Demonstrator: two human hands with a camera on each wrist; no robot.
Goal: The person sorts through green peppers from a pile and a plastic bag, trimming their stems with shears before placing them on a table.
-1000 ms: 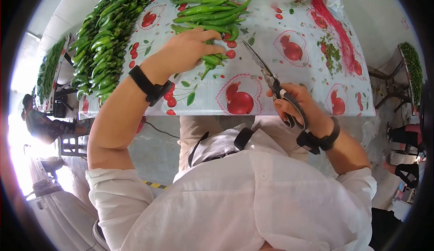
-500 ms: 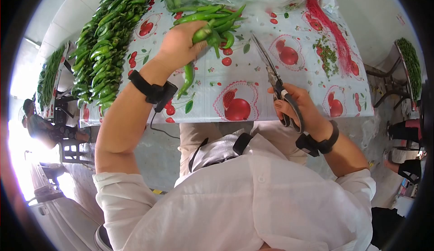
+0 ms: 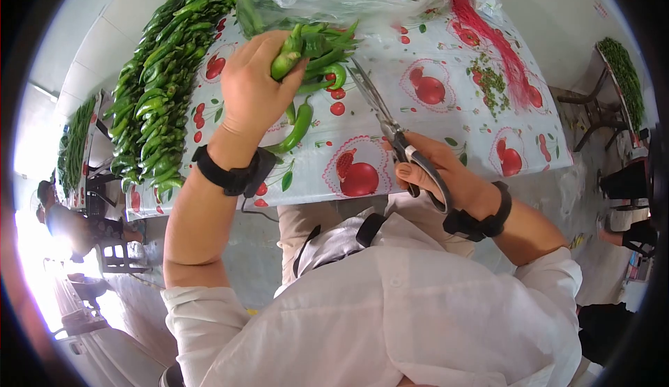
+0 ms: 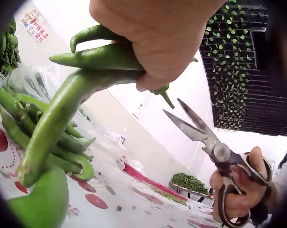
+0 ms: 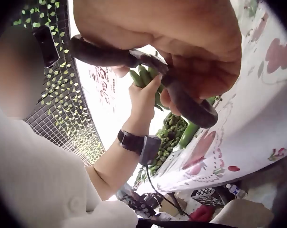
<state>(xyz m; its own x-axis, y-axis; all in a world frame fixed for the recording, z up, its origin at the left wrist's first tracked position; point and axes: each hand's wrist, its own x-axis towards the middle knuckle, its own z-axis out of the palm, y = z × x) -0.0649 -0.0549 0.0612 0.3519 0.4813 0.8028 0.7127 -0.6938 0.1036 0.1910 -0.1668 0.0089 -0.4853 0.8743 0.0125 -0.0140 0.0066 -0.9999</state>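
My left hand [image 3: 254,73] grips several long green peppers [image 4: 96,58] above the table, their stem ends poking out past the fingers in the left wrist view. Below it lies a small heap of green peppers [image 3: 327,61], and a single curved pepper [image 3: 300,129] rests closer to the table's front edge. With fingers through the handles, my right hand [image 3: 446,174] holds a pair of scissors [image 4: 222,152]. Their blades are parted, and the tips point toward a pepper stem [image 4: 166,97] under my left hand, with a gap between in the left wrist view.
Bundled green peppers [image 3: 150,101] line the left side of the flowered tablecloth [image 3: 390,132]. A clear plastic bag [image 3: 334,7] with more peppers stands at the back. Pink strings [image 3: 491,38] and small green trimmings [image 3: 490,87] lie on the right.
My left hand has lifted peppers from the heap and turned their stem ends up, moving left in the head view. The scissors have come left toward it, their blades wider apart.
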